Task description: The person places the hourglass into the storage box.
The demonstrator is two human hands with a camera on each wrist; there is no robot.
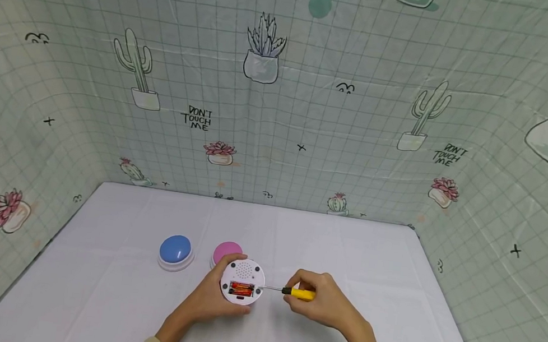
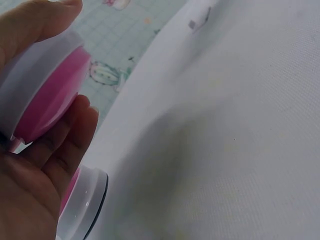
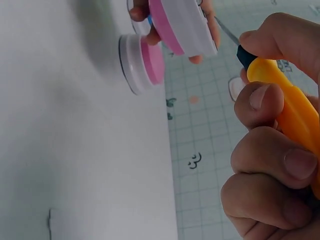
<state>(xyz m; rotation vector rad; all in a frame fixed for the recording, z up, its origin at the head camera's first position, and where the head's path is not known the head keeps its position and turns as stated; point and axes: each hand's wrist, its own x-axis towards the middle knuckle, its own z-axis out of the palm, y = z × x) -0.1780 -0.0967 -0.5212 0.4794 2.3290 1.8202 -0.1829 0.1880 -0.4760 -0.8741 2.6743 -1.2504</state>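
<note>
My left hand (image 1: 212,291) grips a round push button (image 1: 244,269) by its rim, off the table, its white underside facing the head camera. Its pink dome (image 2: 55,97) points away, as the left wrist view shows. On the underside the battery compartment is uncovered, with red-and-orange batteries (image 1: 242,289) inside. In my right hand (image 1: 317,297) is a screwdriver with a yellow handle (image 3: 295,107) and black collar; the fingers curl round the handle. The screwdriver's thin metal shaft (image 1: 272,288) points left, its tip right at the underside beside the compartment.
A blue-domed push button (image 1: 176,250) stands on the white table (image 1: 327,239) to the left. Another pink-domed button (image 1: 228,249) stands just behind my left hand, partly hidden by it. A grid-patterned cloth with plant drawings (image 1: 281,110) hangs behind and at both sides.
</note>
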